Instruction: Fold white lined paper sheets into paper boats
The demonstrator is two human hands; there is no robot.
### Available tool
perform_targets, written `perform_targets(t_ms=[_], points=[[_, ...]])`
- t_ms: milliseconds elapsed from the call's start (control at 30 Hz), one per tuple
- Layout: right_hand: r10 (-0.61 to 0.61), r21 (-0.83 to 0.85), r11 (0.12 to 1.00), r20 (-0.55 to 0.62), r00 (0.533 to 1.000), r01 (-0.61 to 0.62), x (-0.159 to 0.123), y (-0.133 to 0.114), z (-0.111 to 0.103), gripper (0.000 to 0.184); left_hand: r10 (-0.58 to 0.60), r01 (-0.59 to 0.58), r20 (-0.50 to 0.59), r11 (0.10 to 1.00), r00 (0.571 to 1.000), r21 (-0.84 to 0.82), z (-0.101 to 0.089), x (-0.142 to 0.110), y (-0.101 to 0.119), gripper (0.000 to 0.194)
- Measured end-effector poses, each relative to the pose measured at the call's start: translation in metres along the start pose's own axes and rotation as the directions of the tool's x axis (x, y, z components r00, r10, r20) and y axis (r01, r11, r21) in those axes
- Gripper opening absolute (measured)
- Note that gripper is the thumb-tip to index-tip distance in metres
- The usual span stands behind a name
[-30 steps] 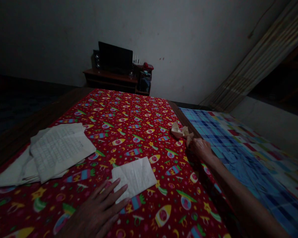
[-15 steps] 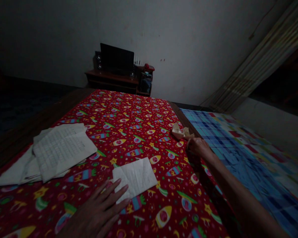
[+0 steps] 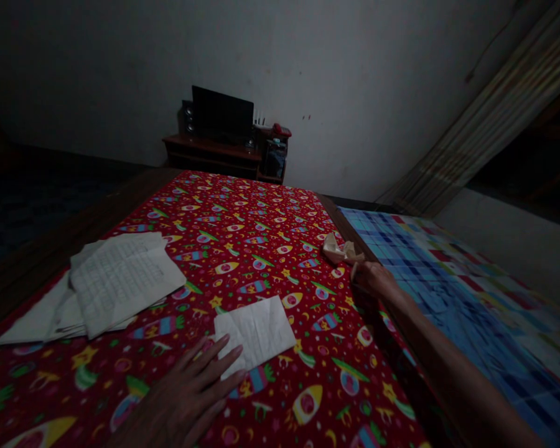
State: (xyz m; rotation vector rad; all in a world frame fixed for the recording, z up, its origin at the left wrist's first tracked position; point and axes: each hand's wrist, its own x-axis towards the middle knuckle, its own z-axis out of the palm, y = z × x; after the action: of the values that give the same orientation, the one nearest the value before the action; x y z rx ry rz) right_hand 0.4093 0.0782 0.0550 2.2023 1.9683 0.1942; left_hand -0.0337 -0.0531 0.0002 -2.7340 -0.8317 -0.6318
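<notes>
A creased white sheet of paper (image 3: 260,330) lies on the red patterned cloth (image 3: 303,367). My left hand (image 3: 191,389) rests flat with fingers spread, their tips over the sheet's left edge. Farther off, my right hand (image 3: 371,277) is closed at the cloth's right edge, its fingers gripping the near end of a folded paper piece (image 3: 336,250). That piece is tan and pale, with bent points standing up. The right fingertips are partly hidden from me.
To the left lies a loose stack of written sheets (image 3: 126,274). A blue checked cloth (image 3: 401,261) spreads on the right, past a dark wooden edge (image 3: 343,224). Against the far wall are a desk (image 3: 210,149), a monitor (image 3: 221,115) and a red telephone (image 3: 281,130).
The view has shifted slightly, so the stack appears a little farther right. Both hands keep nearly the same places, and neither has visibly let go or taken hold of anything.
</notes>
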Motion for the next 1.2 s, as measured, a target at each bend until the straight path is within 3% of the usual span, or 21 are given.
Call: perform_targets(t_ms=[200,567,933,1200], points=[[-0.018,-0.010,1.000,0.078,0.997,0.019,0.004,0.010,-0.001,0.020,0.001,-0.001,0.003,1.000,1.000,-0.002,0.000,0.000,0.000,0.045],[-0.035,-0.054,0.998,0.043,0.998,0.037,0.004,-0.012,-0.008,0.020,0.024,-0.023,0.041,1.000,0.999,-0.018,0.003,-0.002,-0.002,0.048],[0.109,-0.043,0.993,-0.003,0.994,-0.109,-0.002,-0.001,-0.014,0.026,-0.010,0.009,-0.006,0.999,1.000,-0.037,0.000,0.000,0.000,0.045],[0.099,0.007,0.995,-0.040,0.994,-0.098,-0.002,0.007,-0.016,0.023,-0.029,0.029,0.011,0.998,1.000,-0.051,0.000,0.001,0.001,0.047]])
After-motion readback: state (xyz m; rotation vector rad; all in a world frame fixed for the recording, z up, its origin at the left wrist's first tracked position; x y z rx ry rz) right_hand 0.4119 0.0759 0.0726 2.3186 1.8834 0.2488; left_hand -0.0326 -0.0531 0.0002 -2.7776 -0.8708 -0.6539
